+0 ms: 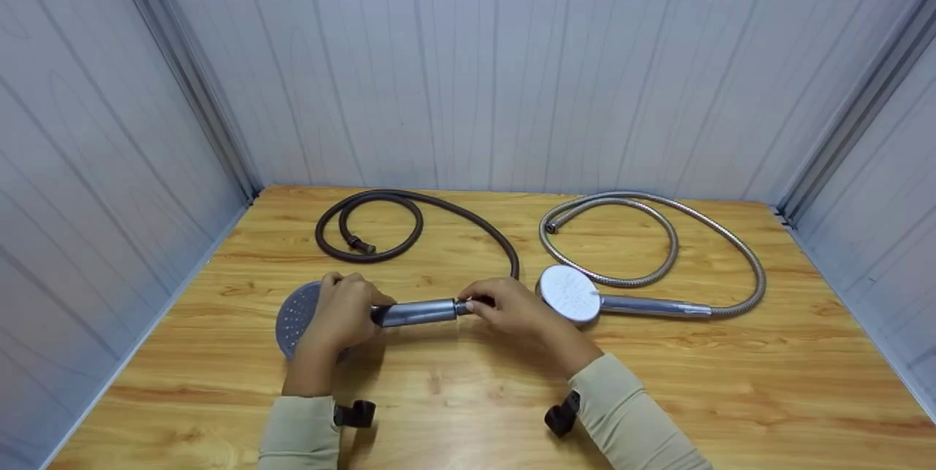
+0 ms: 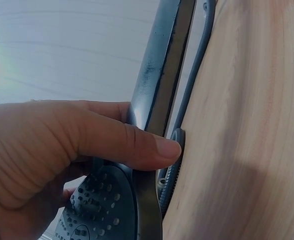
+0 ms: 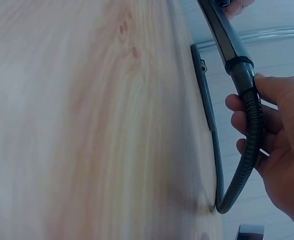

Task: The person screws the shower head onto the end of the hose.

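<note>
A dark grey shower head (image 1: pixel 297 318) with a long handle is held above the table by my left hand (image 1: pixel 341 313), which grips it where the handle meets the round spray face. In the left wrist view the thumb lies across the handle (image 2: pixel 154 75). At the handle's other end, the fingers of my right hand (image 1: pixel 512 307) pinch the connector nut (image 3: pixel 243 77) of a dark shower hose (image 3: pixel 252 135). The nut sits against the handle's end; whether it is threaded on, I cannot tell. From there the hose bends back to a coil lying on the table.
Right of my right hand lies a second shower head (image 1: pixel 570 293) with a white face and chrome handle, joined to a coiled silver hose (image 1: pixel 757 273). The dark hose's free end (image 1: pixel 363 245) rests inside its coil. White panels (image 1: pixel 468 68) enclose the wooden table (image 1: pixel 453 419).
</note>
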`<state>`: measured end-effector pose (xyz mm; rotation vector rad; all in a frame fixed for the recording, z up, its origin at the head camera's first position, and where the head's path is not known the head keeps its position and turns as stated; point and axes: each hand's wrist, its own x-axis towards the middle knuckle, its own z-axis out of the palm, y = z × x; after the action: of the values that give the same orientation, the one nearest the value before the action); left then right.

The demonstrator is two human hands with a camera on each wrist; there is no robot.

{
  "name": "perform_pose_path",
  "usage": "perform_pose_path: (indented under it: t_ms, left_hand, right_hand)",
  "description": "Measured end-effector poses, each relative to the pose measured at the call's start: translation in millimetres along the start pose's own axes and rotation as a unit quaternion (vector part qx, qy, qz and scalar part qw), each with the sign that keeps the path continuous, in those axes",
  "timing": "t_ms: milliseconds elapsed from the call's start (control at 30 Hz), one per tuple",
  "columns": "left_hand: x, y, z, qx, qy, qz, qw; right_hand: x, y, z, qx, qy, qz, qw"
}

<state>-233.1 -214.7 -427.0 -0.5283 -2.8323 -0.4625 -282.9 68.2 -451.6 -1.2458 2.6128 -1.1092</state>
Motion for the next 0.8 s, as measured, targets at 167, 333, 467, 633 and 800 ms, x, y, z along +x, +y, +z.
perform_pose_path:
  t_ms: [167,333,467,633,800]
  left_hand:
    - [0.2,0.0,0.7,-0.004,-0.006,-0.004,1.0]
    - [0.3,-1.5,1.0,-0.005,-0.014,-0.002,0.9999]
    - [0.4,-3.3,1.3,-0.004,-0.02,0.0,0.9998]
    - [0.2,-4.3,1.1,-0.005,-0.019,0.0,0.9998]
    - [-0.5,-4.5,1.0,-0.01,-0.012,0.0,0.9999]
  right_hand:
    - [0.3,0.4,0.4,-0.011,0.002,-0.002,0.9999]
    - [0.5,0.5,0.5,-0.02,-0.002,0.003,0.9998]
    - [0.6,1.1,0.9,-0.007,-0.003,0.012,0.9999]
    - [0.1,2.7,2.1,0.008,0.01,-0.008,0.9999]
    - [0.1,4.6,3.9,0.023,0.024,-0.033,0.9989]
